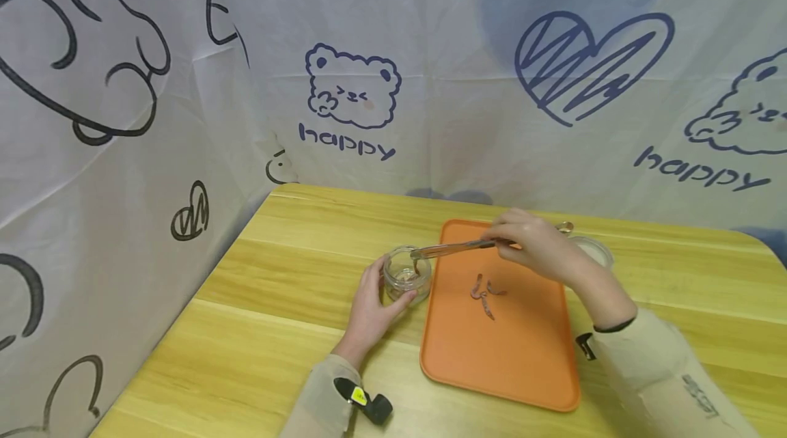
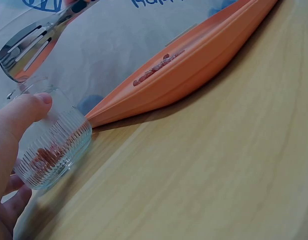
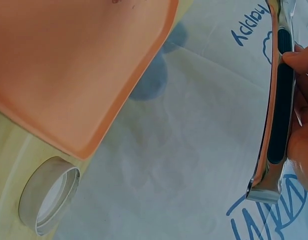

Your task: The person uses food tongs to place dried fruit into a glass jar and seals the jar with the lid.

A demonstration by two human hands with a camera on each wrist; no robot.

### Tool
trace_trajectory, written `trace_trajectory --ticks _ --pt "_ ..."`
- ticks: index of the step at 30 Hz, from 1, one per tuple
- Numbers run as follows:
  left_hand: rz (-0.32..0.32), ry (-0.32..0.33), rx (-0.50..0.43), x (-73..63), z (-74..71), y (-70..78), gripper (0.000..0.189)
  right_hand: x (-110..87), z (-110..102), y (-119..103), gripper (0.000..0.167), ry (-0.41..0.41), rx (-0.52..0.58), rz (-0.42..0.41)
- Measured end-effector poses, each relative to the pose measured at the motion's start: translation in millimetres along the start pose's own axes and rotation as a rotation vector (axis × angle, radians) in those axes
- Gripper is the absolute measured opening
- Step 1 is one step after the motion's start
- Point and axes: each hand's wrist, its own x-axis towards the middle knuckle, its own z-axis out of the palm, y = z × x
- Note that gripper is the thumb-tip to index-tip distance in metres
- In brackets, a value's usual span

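Note:
My left hand (image 1: 371, 305) grips a clear glass jar (image 2: 76, 132) standing on the table just left of the orange tray (image 1: 492, 363). Through its ribbed wall, reddish-brown pieces (image 2: 48, 156) show at the bottom. With my right hand (image 1: 533, 241) I hold metal tongs (image 1: 451, 247) by their black-padded handles. Their slotted head (image 2: 31, 49) is right over the jar's mouth, and a thin dark strip (image 1: 417, 266) hangs from the tips in the head view. Several reddish, mottled strips (image 1: 486, 301) lie on the tray.
Behind the tray's right edge lies a round lid (image 3: 49, 195) with a pale rim, partly hidden by my right forearm in the head view. The wooden table (image 1: 246, 356) ends at a white printed cloth (image 1: 443, 124) at the back and left.

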Motion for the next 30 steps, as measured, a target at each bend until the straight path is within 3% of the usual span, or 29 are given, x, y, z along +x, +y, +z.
trace_trajectory --ticks 13,30 --pt "0.005 -0.001 -0.005 0.5 0.6 -0.1 0.082 -3.2 2.4 1.0 0.022 0.006 0.018 0.014" --pt "0.000 0.000 -0.007 0.1 0.4 0.1 0.083 -46.3 -8.9 6.7 0.034 0.038 -0.029 0.170"
